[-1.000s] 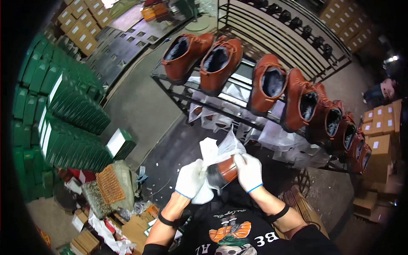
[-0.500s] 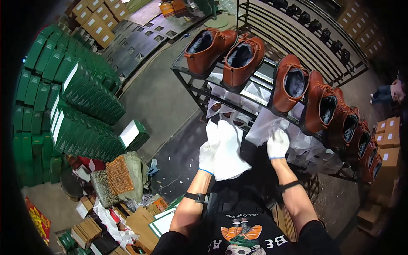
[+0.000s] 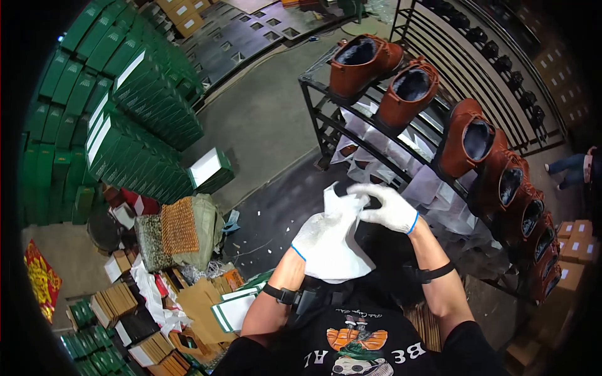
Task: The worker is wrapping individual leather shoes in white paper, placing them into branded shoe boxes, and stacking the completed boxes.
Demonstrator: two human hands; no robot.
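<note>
My left hand (image 3: 308, 237), in a white knit glove with a blue cuff, grips a soft white sheet or bag (image 3: 342, 254) in front of my chest. Its top is bunched up and its lower part spreads wide; whether anything is inside is hidden. My right hand (image 3: 394, 210), gloved alike, reaches in from the right with its fingers curled, pinching the upper edge. Just beyond stands a black metal rack with brown lace-up shoes (image 3: 406, 94) lined with dark fur on its top. On the shelf beneath lie translucent white wrappers (image 3: 433, 191), with brown showing through some.
Green shoeboxes (image 3: 141, 153) are stacked high at the left, with one box (image 3: 210, 169) standing apart. A cushioned seat with a beaded cover (image 3: 179, 232) and flattened cardboard (image 3: 200, 307) lie at lower left. Brown cartons (image 3: 574, 241) and another person (image 3: 574, 169) are at far right.
My right hand has left the wrappers on the rack and come left to the top of the white sheet or bag. My left hand keeps hold of it. The view has shifted.
</note>
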